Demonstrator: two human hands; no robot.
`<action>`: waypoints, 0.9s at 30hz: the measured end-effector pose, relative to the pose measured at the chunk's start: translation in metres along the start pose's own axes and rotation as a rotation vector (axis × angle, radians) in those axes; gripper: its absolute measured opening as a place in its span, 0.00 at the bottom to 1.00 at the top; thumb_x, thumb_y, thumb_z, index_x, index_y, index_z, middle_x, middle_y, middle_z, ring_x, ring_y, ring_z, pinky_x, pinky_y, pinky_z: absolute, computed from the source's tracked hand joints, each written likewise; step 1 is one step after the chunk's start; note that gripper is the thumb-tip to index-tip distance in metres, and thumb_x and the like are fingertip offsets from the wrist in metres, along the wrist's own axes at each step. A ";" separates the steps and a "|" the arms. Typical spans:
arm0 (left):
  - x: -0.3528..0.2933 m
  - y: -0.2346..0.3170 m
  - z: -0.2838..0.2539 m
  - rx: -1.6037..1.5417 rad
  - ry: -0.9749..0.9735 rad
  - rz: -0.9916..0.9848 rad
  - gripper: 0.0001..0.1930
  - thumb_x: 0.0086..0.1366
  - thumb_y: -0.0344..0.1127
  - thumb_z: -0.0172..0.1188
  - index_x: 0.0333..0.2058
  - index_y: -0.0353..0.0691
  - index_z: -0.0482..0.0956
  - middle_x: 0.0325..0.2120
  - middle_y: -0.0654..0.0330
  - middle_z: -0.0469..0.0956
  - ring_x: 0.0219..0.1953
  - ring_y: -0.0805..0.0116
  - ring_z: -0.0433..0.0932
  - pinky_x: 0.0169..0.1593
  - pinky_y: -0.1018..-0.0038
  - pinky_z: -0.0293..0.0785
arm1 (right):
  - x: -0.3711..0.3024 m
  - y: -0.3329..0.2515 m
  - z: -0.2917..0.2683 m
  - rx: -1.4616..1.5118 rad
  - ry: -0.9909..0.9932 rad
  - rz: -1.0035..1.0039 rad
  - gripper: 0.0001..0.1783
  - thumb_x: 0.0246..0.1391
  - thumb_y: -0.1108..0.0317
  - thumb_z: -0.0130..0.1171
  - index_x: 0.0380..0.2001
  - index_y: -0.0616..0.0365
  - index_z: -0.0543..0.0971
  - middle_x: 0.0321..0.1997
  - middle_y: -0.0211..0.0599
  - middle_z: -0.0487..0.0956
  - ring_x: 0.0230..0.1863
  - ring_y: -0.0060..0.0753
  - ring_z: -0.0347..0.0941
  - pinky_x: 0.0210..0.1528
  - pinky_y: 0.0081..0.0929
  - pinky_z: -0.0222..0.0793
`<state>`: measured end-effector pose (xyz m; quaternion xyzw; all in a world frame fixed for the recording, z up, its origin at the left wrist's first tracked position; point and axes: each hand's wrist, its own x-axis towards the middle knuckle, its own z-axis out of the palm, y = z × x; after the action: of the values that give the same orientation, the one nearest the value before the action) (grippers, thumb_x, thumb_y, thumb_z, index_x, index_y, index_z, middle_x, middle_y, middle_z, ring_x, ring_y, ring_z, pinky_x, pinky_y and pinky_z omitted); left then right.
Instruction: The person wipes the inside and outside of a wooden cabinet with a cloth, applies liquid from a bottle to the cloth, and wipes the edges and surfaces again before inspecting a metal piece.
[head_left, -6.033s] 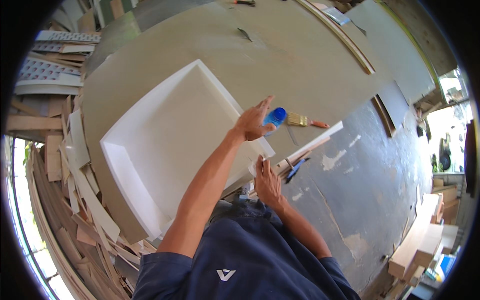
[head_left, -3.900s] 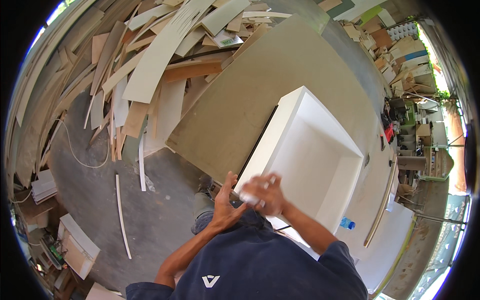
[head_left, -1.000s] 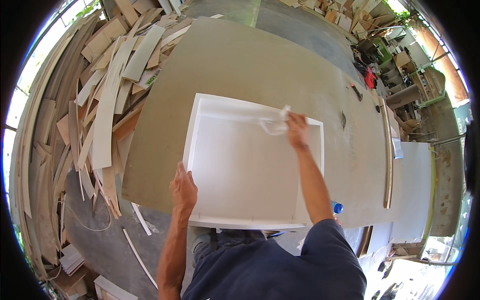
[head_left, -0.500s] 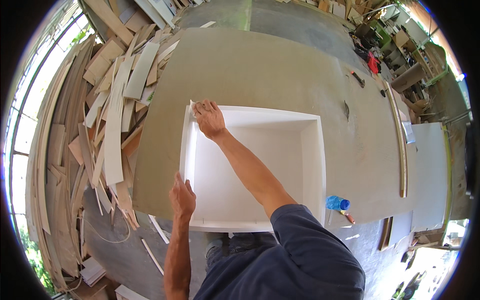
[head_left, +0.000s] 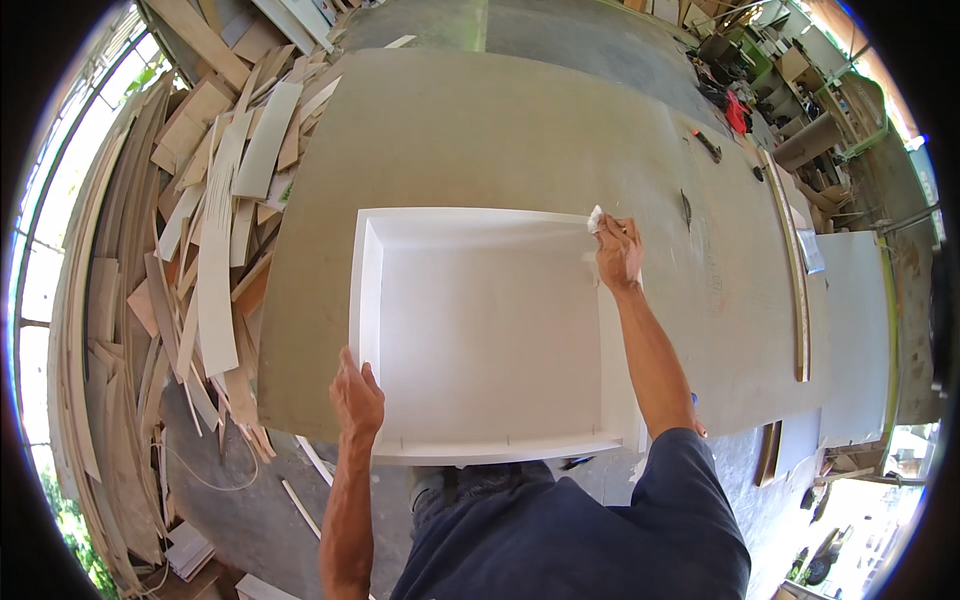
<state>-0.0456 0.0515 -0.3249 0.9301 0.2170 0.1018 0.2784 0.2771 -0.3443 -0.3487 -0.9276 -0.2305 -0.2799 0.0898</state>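
Observation:
A shallow white open box (head_left: 490, 340), like a drawer, lies on the work table with its open side up. My right hand (head_left: 620, 250) is at its far right corner, fingers closed on a crumpled white cloth (head_left: 595, 219) that touches the rim there. At the left side, my left hand (head_left: 357, 395) grips the box's near-left wall from outside, its thumb over the edge. The right part of the rim is partly hidden behind my right hand and forearm.
The large brownish table (head_left: 480, 130) extends beyond the box. On its right lie a dark-handled tool (head_left: 707, 146), a thin dark piece (head_left: 686, 208) and a long wooden strip (head_left: 788, 270). Piled wood offcuts (head_left: 220, 240) stand along the left.
My right hand has moved with the cloth from the box's far left corner across to its far right corner. The left hand stays at the left wall.

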 end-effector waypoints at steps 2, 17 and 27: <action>0.003 0.004 0.002 0.009 0.007 0.034 0.21 0.70 0.27 0.53 0.58 0.21 0.66 0.43 0.32 0.80 0.43 0.32 0.80 0.47 0.50 0.76 | -0.001 -0.005 0.016 0.218 0.087 -0.066 0.15 0.49 0.73 0.63 0.43 0.57 0.85 0.47 0.36 0.85 0.48 0.41 0.76 0.51 0.35 0.73; 0.001 -0.014 0.005 0.089 0.046 -0.030 0.21 0.72 0.31 0.54 0.59 0.26 0.68 0.49 0.32 0.78 0.52 0.31 0.75 0.55 0.48 0.70 | 0.069 -0.244 0.076 0.632 0.113 -0.112 0.07 0.54 0.73 0.56 0.37 0.60 0.78 0.42 0.45 0.78 0.47 0.49 0.74 0.48 0.44 0.76; 0.009 0.008 -0.001 0.070 0.031 -0.016 0.18 0.71 0.30 0.54 0.56 0.28 0.70 0.41 0.34 0.81 0.45 0.32 0.79 0.47 0.48 0.73 | 0.006 0.014 -0.033 -0.148 -0.206 0.219 0.10 0.58 0.73 0.52 0.36 0.61 0.82 0.48 0.44 0.78 0.54 0.48 0.71 0.58 0.46 0.67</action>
<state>-0.0352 0.0502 -0.3190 0.9359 0.2320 0.1062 0.2430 0.2725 -0.3641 -0.3189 -0.9751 -0.1150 -0.1879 0.0271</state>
